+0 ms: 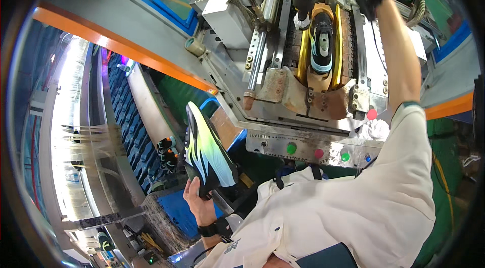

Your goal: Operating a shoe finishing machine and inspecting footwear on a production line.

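Sneaker (206,149) in left hand (198,198)

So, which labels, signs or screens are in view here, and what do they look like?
Metal panel: front of the press, below the clamped shoe; a silver strip with small engraved lettering and green, red and blue buttons.
White label: right side of the press, a plain rectangle.
No screens or packages show.
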